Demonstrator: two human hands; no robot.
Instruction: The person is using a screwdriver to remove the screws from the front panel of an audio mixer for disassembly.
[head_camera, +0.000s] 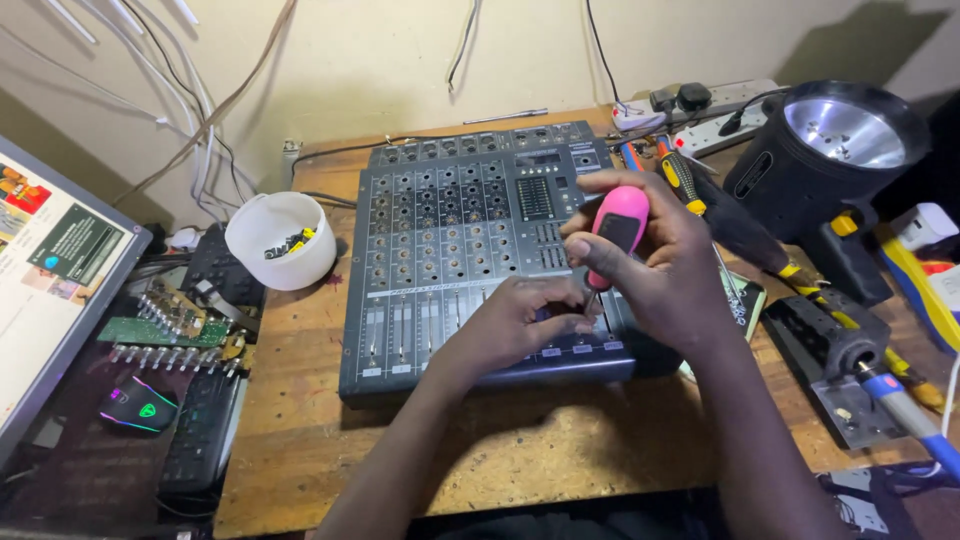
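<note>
- The pink-handled screwdriver (617, 232) stands nearly upright, its long axis running from the handle at the top, tilted slightly right, down to the tip at the lower right part of the audio mixer (470, 250).
- The right hand (660, 262) is wrapped around the handle, fingers closed on it.
- The left hand (520, 322) lies just below and to the left, fingertips pinched narrow at the shaft near the tip, resting on the mixer's fader area.
- The mixer lies flat on the wooden table (300, 420), its long side facing the person.
- A white bowl (280, 240) sits left of the mixer; a black lamp (825, 150) stands to the right.
</note>
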